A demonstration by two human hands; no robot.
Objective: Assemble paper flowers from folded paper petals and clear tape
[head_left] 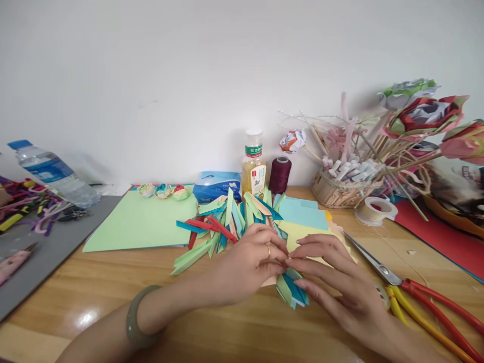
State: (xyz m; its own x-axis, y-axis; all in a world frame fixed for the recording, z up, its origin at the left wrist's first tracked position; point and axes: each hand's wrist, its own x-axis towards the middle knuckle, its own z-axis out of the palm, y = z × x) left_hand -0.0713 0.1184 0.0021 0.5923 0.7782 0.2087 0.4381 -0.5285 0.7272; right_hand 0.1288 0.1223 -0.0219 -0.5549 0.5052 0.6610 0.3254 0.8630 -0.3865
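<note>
A: What's at the middle of it all?
B: A folded paper bundle (293,288), green and blue, just below the meeting fingertips. I can't tell whether it rests on the surface (94,282) or is lifted off it.
A: And the hands?
B: The left hand (257,259) has its fingers curled inward, tips by the bundle's upper end; its thumb is hidden, so I can't tell what it grips. It wears a ring (268,251), with a bracelet (136,316) further up the arm.
A: The other one?
B: The right hand (336,282) is loosely bent and partly open, thumb tip against the bundle, fingertips close to the left's. Whether it has a firm hold, I can't tell.
A: What lies just beyond?
B: A heap of folded strips (212,224) in green, blue, red and peach, with yellow paper (308,233) and light-blue paper (302,209) to its right.
A: Further out?
B: Red-handled scissors (383,272) beside the right hand, a white spool (376,209) beyond them, and a basket (328,194) of pens and paper flowers (427,116). Behind the heap stand a dark-red thread cone (280,176), a drink bottle (254,171) and a blue packet (215,185).
A: And leftward?
B: A green sheet (143,222) carrying three small rosettes (163,190), then a tilted water bottle (53,171).
</note>
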